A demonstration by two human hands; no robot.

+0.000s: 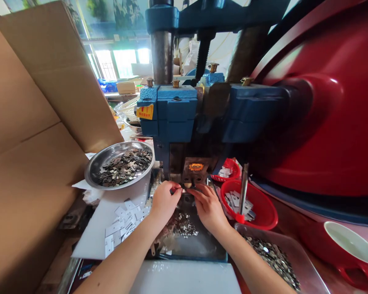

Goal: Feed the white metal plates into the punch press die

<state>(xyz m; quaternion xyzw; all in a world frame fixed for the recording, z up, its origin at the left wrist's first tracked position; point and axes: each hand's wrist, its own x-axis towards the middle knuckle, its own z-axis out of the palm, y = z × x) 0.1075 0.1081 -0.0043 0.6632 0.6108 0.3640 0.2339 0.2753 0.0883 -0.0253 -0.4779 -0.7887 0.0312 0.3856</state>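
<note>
Both my hands meet at the die of a blue press point(175, 118), just below its ram. My left hand point(165, 201) is closed in a pinch, thumb against forefinger, at a small thin piece mostly hidden by the fingertips. From the other side, my right hand point(209, 206) reaches in with bent fingers at the same spot; what its fingertips hold is hidden. Beneath and between the hands, small shiny metal bits point(185, 225) lie heaped on the dark press bed point(207, 243). Left of my left wrist, flat rectangular metal plates point(122, 226) are piled on a white board point(90, 241).
A steel bowl point(92, 175) of flat metal parts stands left, beside tall cardboard point(46, 73). On the right are a red basket point(268, 214) with plates and a rod, a clear tray point(308, 261) of small metal pieces, a red mug point(328, 253) and a large red flywheel point(340, 122).
</note>
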